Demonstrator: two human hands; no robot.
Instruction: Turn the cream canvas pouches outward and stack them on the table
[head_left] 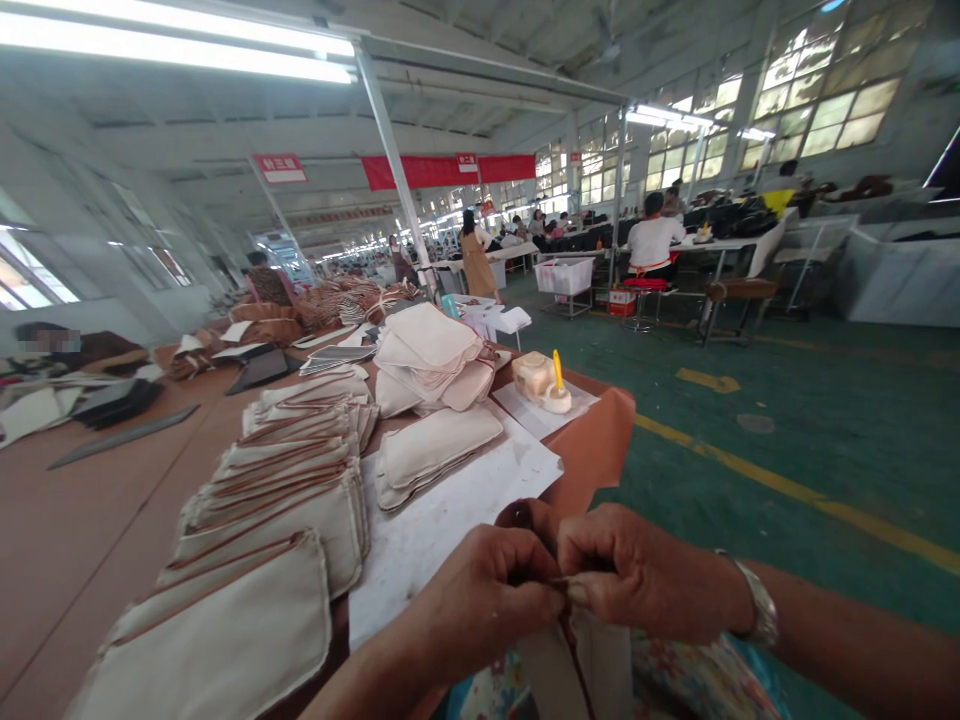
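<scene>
My left hand (491, 585) and my right hand (637, 575) meet at the lower middle, thumbs and fingers pinched on the brown edge of a cream fabric piece (611, 665). The piece hangs down over my lap, with a dark seam or opening running along it; part of it is hidden behind my hands. Left of my hands, a small stack of cream pieces (435, 450) lies on a white sheet (465, 510). A long overlapping row of cream pieces with brown edges (277, 540) stretches along the table beside it.
A loose pile of cream pieces (431, 350) sits farther back. Near the table corner stands a glue container (536, 375) with a yellow-handled brush (557, 370). The brown-covered table (97, 530) extends left. Several people work beyond; a white bin (564, 275) stands on the green floor (750, 400).
</scene>
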